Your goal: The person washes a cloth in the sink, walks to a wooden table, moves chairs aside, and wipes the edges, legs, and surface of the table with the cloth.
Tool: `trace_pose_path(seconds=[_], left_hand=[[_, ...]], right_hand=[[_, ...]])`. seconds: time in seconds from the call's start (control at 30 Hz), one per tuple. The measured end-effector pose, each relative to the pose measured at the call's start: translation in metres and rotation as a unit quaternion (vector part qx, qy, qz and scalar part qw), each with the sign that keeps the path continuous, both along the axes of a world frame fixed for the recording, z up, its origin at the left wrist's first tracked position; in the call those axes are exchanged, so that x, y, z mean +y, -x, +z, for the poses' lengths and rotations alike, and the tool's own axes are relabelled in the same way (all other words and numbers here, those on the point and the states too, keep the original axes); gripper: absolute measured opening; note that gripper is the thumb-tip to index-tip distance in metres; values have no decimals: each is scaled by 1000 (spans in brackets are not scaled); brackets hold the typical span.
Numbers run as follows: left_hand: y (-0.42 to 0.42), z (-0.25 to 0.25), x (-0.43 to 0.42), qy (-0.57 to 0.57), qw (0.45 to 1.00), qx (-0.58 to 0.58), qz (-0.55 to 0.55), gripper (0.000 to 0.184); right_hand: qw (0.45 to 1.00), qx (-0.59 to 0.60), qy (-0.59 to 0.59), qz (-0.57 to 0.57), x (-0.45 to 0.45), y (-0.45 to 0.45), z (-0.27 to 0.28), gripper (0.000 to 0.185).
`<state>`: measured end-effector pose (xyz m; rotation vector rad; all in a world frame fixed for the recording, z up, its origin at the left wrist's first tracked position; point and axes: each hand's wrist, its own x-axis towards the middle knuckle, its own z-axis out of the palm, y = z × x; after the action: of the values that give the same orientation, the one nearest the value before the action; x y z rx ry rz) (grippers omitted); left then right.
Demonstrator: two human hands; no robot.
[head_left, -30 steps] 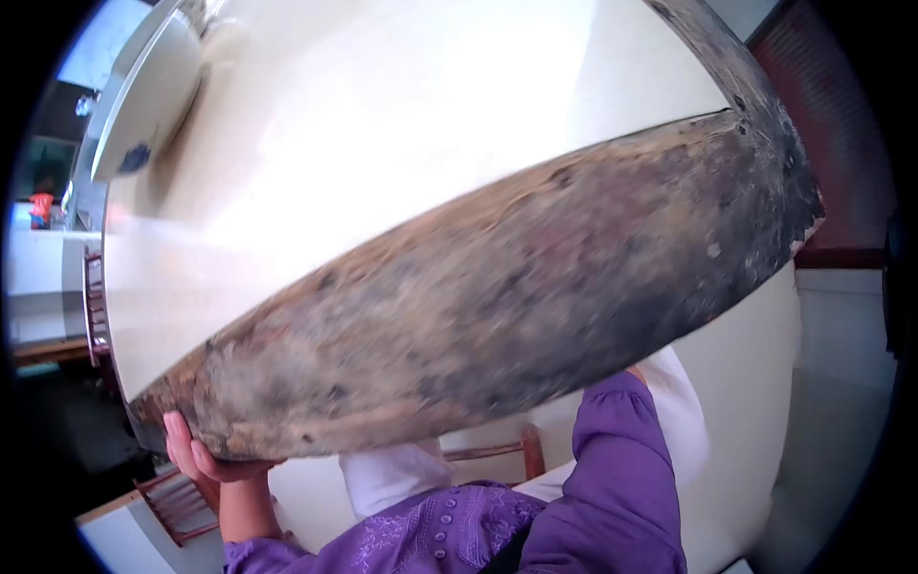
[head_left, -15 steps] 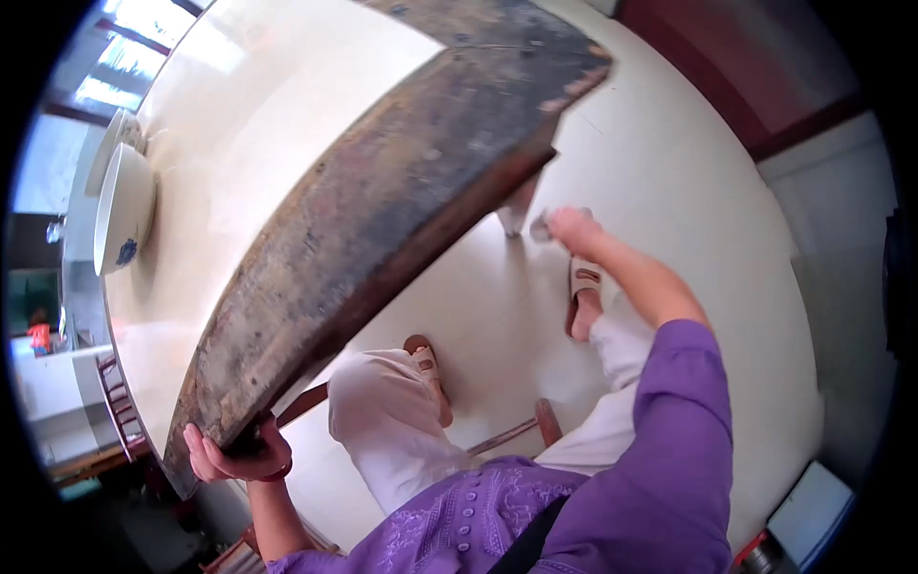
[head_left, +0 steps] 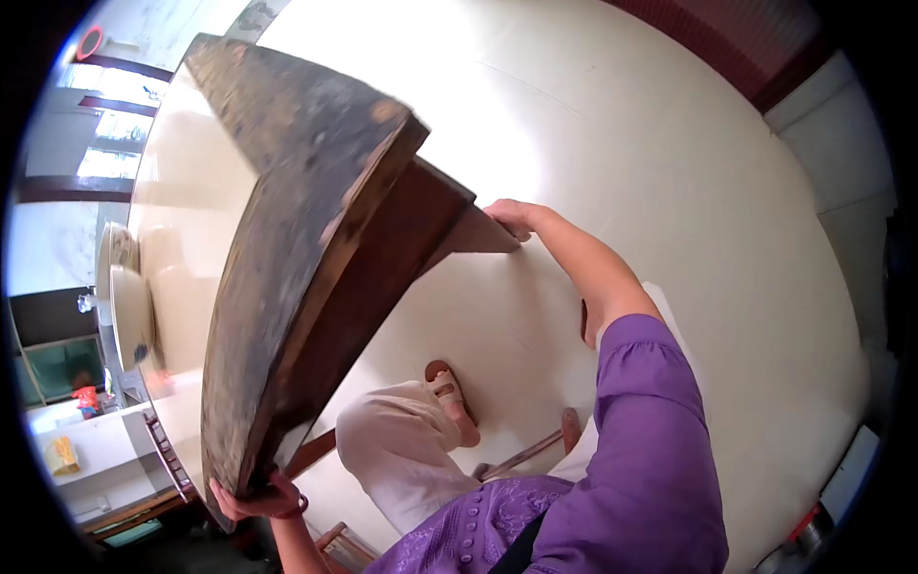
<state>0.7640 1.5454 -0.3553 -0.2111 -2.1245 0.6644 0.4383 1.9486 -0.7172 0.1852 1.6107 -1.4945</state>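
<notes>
A table with a worn dark wooden rim (head_left: 287,182) and a pale glossy top fills the left of the view. My left hand (head_left: 258,499) grips the rim at its lower end, with the thumb and fingers wrapped round the edge. Out to the right, my right hand (head_left: 512,218) is beside the tip of a brown table leg (head_left: 478,232), its fingers curled. What it holds, if anything, is hidden.
White bowls (head_left: 132,316) stand at the table's far left edge. A wooden stool (head_left: 570,430) is near my legs, and another chair (head_left: 167,454) is at the left. Pale floor and a dark red panel (head_left: 736,43) lie to the right.
The view has turned, so the table's corner now lies at the upper left and its underside shows. My right hand, hidden at first, has come into view and is now by the leg.
</notes>
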Motion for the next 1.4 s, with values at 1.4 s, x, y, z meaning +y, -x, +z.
trace_pose_path(seconds=[1.4], left_hand=[[0, -1, 8, 25, 999, 20, 15, 83]], right_hand=[[958, 200, 122, -167, -12, -18, 53, 33]])
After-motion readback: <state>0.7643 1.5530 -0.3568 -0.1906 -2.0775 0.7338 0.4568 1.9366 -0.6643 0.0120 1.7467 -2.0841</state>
